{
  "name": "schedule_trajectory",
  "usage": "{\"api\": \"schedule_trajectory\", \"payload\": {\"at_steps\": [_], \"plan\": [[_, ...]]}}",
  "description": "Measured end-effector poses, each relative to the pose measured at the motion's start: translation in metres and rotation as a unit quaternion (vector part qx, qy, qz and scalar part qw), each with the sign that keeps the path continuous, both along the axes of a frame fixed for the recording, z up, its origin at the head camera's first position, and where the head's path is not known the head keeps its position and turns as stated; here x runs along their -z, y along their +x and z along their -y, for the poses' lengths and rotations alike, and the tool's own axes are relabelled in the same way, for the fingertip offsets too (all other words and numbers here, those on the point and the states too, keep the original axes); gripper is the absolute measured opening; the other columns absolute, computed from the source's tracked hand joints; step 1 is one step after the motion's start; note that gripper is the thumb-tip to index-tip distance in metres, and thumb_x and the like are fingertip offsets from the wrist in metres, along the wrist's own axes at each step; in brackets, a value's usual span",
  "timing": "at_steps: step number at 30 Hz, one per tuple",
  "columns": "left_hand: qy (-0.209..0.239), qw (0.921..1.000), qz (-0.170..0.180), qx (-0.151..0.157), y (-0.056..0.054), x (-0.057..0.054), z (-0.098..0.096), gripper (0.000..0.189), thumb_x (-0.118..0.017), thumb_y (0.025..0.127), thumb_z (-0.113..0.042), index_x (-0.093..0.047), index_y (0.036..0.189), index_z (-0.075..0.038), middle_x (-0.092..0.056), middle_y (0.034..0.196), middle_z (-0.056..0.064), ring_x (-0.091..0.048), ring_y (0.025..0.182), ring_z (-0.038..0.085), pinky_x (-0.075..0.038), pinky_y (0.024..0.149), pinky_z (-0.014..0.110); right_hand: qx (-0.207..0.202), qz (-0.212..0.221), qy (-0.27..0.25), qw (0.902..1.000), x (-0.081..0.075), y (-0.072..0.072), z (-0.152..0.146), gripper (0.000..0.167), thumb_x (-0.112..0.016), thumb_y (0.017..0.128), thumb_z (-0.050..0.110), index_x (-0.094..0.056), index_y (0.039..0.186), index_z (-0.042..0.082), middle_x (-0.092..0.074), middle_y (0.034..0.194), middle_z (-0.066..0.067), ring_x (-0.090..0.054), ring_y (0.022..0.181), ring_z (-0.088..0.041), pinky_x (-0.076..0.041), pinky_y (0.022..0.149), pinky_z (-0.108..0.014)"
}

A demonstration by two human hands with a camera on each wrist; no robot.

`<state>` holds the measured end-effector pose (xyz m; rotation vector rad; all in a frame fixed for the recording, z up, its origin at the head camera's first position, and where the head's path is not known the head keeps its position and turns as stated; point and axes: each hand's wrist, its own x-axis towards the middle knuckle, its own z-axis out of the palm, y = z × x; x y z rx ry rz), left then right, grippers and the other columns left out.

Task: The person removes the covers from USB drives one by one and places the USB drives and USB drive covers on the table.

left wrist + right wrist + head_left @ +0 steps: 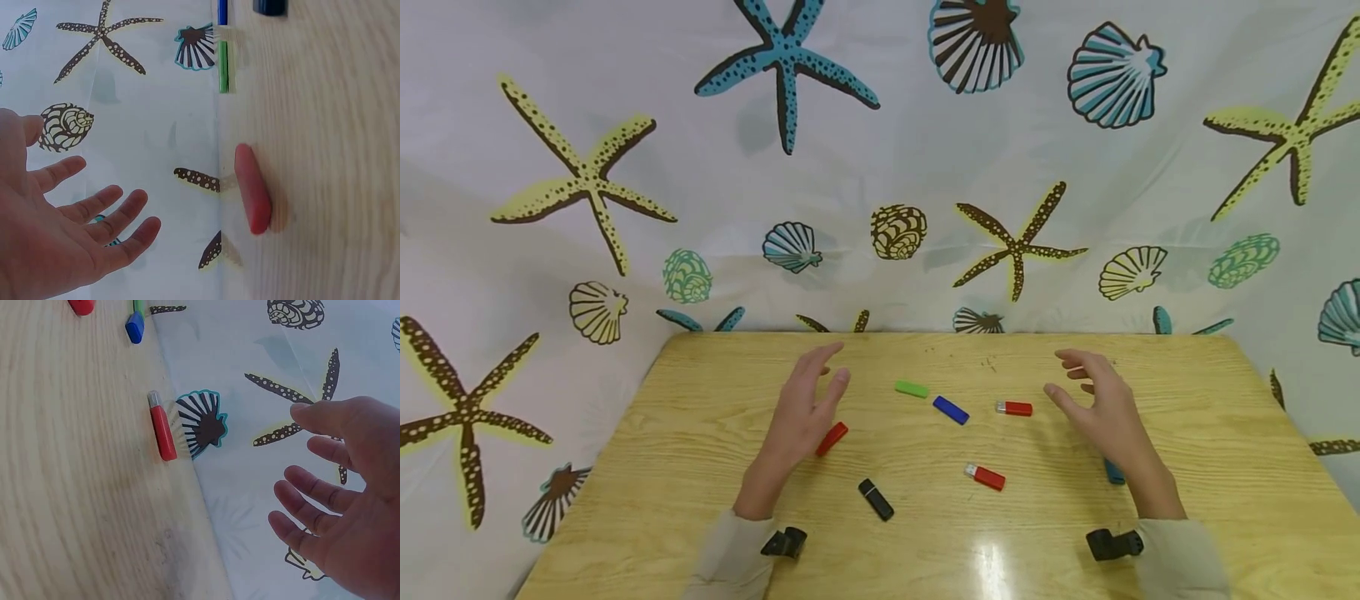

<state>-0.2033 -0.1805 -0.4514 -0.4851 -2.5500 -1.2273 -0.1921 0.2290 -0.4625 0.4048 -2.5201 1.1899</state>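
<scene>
Both hands hover over a wooden table with nothing in them. My left hand [801, 412] has loosely bent, spread fingers, and a red USB stick [832, 439] lies just beside it, partly hidden by the hand. My right hand [1101, 408] is held much the same way, right of a red USB stick with a bare metal plug [1015, 408]. A blue-teal stick [1114, 472] is partly covered by the right forearm. Between the hands lie a green stick [912, 389], a blue stick [951, 410], another red USB stick [985, 477] and a black stick [876, 500].
The wooden table [700, 467] runs back to a white curtain [865, 175] printed with starfish and shells, which also hangs along both sides. A black wrist camera [785, 542] sits at the left cuff, another black wrist camera [1114, 544] at the right.
</scene>
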Motion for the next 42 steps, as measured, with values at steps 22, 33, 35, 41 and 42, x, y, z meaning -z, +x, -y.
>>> {"api": "schedule_trajectory", "payload": {"at_steps": [22,33,35,41,42], "plan": [[0.1,0.9938,0.037,0.03,-0.001,0.017,-0.036,0.043,-0.059,0.107,-0.028,-0.054,0.148,-0.016,-0.053,0.146,0.01,-0.06,0.121,0.034,-0.053,0.093,0.055,-0.007,0.134,-0.063,0.989,0.033,-0.005,0.016,0.042,-0.07,0.1,0.018,-0.058,0.135,0.0,-0.061,0.129,-0.023,-0.062,0.115,-0.039,-0.051,0.097,-0.057],[0.111,0.9924,0.043,0.033,-0.002,0.014,-0.04,0.044,-0.06,0.106,-0.029,-0.053,0.148,-0.018,-0.056,0.143,0.008,-0.063,0.117,0.028,-0.053,0.092,0.054,-0.018,0.167,-0.021,0.9855,0.036,-0.014,0.022,0.037,-0.075,0.095,0.011,-0.065,0.13,0.002,-0.065,0.124,-0.019,-0.061,0.113,-0.036,-0.048,0.098,-0.056],[0.116,0.9917,0.044,0.036,-0.002,0.013,-0.042,0.044,-0.06,0.106,-0.027,-0.053,0.148,-0.017,-0.056,0.142,0.008,-0.064,0.117,0.029,-0.053,0.092,0.053,-0.018,0.169,-0.011,0.9853,0.034,-0.014,0.024,0.036,-0.075,0.095,0.011,-0.065,0.129,0.001,-0.066,0.124,-0.019,-0.06,0.112,-0.036,-0.048,0.098,-0.056],[0.121,0.9907,0.042,0.046,0.001,0.014,-0.048,0.043,-0.06,0.106,-0.026,-0.054,0.148,-0.017,-0.057,0.141,0.008,-0.064,0.116,0.03,-0.053,0.092,0.053,-0.012,0.181,0.01,0.9834,0.032,-0.012,0.027,0.032,-0.075,0.095,0.009,-0.068,0.125,0.0,-0.067,0.121,-0.018,-0.059,0.109,-0.035,-0.049,0.094,-0.052],[0.12,0.9908,0.042,0.048,0.001,0.014,-0.049,0.043,-0.06,0.106,-0.026,-0.054,0.148,-0.017,-0.057,0.141,0.008,-0.064,0.116,0.029,-0.053,0.092,0.053,-0.009,0.183,0.015,0.9831,0.033,-0.012,0.027,0.031,-0.075,0.095,0.009,-0.069,0.124,0.001,-0.067,0.119,-0.018,-0.059,0.107,-0.034,-0.049,0.093,-0.051]]}}
